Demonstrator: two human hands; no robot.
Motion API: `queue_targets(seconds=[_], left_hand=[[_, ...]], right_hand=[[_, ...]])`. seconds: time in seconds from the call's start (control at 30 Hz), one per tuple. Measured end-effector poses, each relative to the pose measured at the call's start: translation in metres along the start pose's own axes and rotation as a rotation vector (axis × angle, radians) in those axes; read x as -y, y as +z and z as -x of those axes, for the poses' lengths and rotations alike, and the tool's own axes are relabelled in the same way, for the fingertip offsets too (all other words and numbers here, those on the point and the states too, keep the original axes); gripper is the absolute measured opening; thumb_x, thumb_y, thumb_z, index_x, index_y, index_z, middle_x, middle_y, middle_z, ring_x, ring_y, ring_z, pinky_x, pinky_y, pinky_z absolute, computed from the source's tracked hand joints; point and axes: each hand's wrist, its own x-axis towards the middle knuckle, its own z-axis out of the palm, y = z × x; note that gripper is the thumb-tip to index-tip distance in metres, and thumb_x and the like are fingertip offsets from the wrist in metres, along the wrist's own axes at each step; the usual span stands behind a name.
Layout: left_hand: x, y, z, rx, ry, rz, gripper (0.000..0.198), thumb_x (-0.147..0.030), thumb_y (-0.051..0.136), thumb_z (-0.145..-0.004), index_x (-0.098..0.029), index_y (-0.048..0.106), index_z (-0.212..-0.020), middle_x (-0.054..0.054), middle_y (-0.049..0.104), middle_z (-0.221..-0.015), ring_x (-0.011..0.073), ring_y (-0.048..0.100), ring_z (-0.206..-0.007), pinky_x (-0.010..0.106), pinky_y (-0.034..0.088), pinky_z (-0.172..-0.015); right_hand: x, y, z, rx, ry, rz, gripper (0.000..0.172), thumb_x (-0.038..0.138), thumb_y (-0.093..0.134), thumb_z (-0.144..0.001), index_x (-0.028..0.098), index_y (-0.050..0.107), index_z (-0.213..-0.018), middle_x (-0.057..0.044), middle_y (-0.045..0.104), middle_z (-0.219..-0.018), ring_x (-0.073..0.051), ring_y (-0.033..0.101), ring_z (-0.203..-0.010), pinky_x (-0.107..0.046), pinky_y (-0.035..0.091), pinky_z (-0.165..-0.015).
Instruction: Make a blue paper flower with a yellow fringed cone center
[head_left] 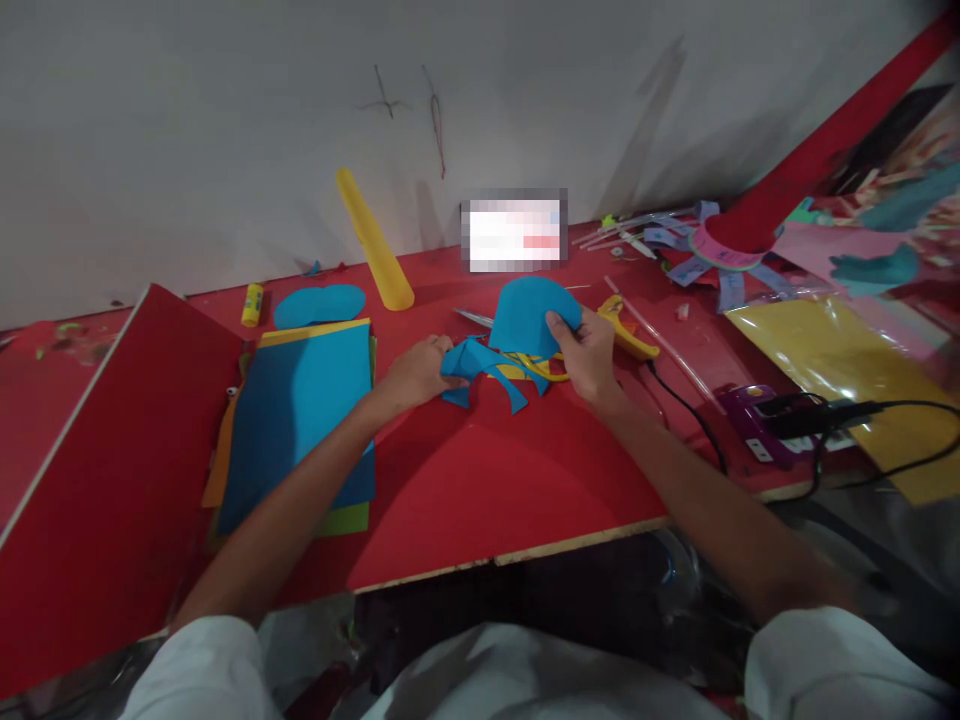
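Head view: the card (529, 315) partly hides the scissors (474, 318); the left hand's (414, 375) fingertips meet scraps (511, 392), grip cannot be told. Card: blue, round-topped, over the table (480, 480), pinched by the right hand's (591, 355) fingers. Scraps: blue, curved. 1 screen (514, 232) pixelated, unreadable; glue stick (253, 305) label illegible.

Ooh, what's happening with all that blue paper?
Someone is handling cut blue paper at a red table. Their right hand holds a big rounded piece, while their left hand is at some curved blue scraps. Yellow-handled scissors lie between the hands, partly covered by paper. A stack of coloured sheets lies under the left forearm.
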Motion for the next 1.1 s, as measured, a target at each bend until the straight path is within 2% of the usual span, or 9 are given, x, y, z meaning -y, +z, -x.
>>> queue_targets(seconds=[0.17,0.3,0.5,0.67,0.77,0.87,0.93,1.03,1.1], left_hand=[[0.01,0.015,-0.004,-0.144,0.021,0.206,0.026,-0.032,0.074,-0.091,-0.022,0.065,-0.113,0.011,0.076,-0.116,0.0308,0.072,-0.105,0.042,0.055,-0.09],[0.029,0.017,0.0,-0.331,0.116,0.495,0.031,-0.042,0.075,-0.086,-0.022,0.068,-0.109,0.008,0.076,-0.115,0.0274,0.071,-0.111,0.04,0.057,-0.097],[0.072,0.003,0.019,-0.596,-0.099,0.902,0.04,-0.043,0.087,-0.069,-0.021,0.067,-0.096,0.004,0.071,-0.095,0.0168,0.067,-0.085,0.029,0.06,-0.079],[0.122,-0.027,0.037,-0.761,-0.185,0.702,0.042,-0.04,0.09,-0.069,-0.02,0.069,-0.099,0.006,0.072,-0.101,0.0225,0.069,-0.094,0.033,0.06,-0.078],[0.14,-0.045,0.047,-0.739,-0.195,0.345,0.033,-0.03,0.085,-0.081,-0.019,0.069,-0.107,0.007,0.073,-0.111,0.0267,0.07,-0.111,0.043,0.06,-0.103],[0.127,-0.046,0.054,-0.831,-0.223,0.176,0.035,-0.021,0.076,-0.089,-0.018,0.069,-0.123,0.014,0.063,-0.143,0.0386,0.053,-0.143,0.06,0.039,-0.127],[0.101,-0.037,0.056,-0.85,-0.199,-0.032,0.032,-0.027,0.06,-0.103,-0.022,0.067,-0.134,0.015,0.056,-0.155,0.0397,0.044,-0.153,0.06,0.034,-0.129],[0.053,-0.011,0.05,-0.821,-0.04,0.16,0.029,-0.04,0.051,-0.109,-0.021,0.069,-0.122,0.016,0.069,-0.132,0.0301,0.066,-0.123,0.044,0.053,-0.109],[0.025,0.008,0.045,-0.69,0.078,0.369,0.037,-0.051,0.048,-0.11,-0.021,0.07,-0.113,0.013,0.073,-0.12,0.0276,0.069,-0.114,0.041,0.055,-0.103]], right_hand=[[-0.002,0.002,0.004,0.061,0.037,0.007,0.049,0.065,0.07,-0.094,0.025,0.052,-0.073,0.003,0.043,-0.066,-0.015,0.041,-0.064,-0.031,0.04,-0.058],[-0.005,0.005,0.007,0.127,0.056,-0.027,0.046,0.067,0.071,-0.094,0.024,0.058,-0.082,0.001,0.052,-0.073,-0.017,0.05,-0.07,-0.032,0.045,-0.063],[-0.007,0.011,0.011,0.175,0.11,-0.108,0.045,0.068,0.075,-0.091,0.026,0.059,-0.087,0.0,0.057,-0.077,-0.019,0.052,-0.069,-0.033,0.045,-0.06],[-0.004,0.012,0.013,0.199,0.119,-0.128,0.042,0.066,0.075,-0.092,0.026,0.06,-0.089,0.0,0.057,-0.079,-0.019,0.053,-0.071,-0.034,0.047,-0.063],[-0.001,0.014,0.015,0.229,0.134,-0.135,0.043,0.067,0.074,-0.092,0.027,0.059,-0.088,0.0,0.056,-0.077,-0.019,0.051,-0.07,-0.034,0.046,-0.062],[0.002,0.019,0.019,0.247,0.124,-0.126,0.047,0.071,0.073,-0.092,0.027,0.058,-0.085,0.001,0.053,-0.074,-0.018,0.049,-0.067,-0.033,0.043,-0.059],[0.004,0.024,0.022,0.261,0.107,-0.123,0.051,0.075,0.069,-0.094,0.026,0.056,-0.083,0.001,0.051,-0.074,-0.018,0.048,-0.067,-0.033,0.041,-0.059],[0.005,0.031,0.027,0.255,0.086,-0.122,0.062,0.084,0.055,-0.097,0.026,0.048,-0.077,0.001,0.044,-0.071,-0.017,0.043,-0.065,-0.033,0.038,-0.059],[0.005,0.034,0.03,0.258,0.078,-0.117,0.064,0.086,0.049,-0.098,0.026,0.045,-0.076,0.002,0.041,-0.069,-0.017,0.039,-0.063,-0.033,0.037,-0.058]])
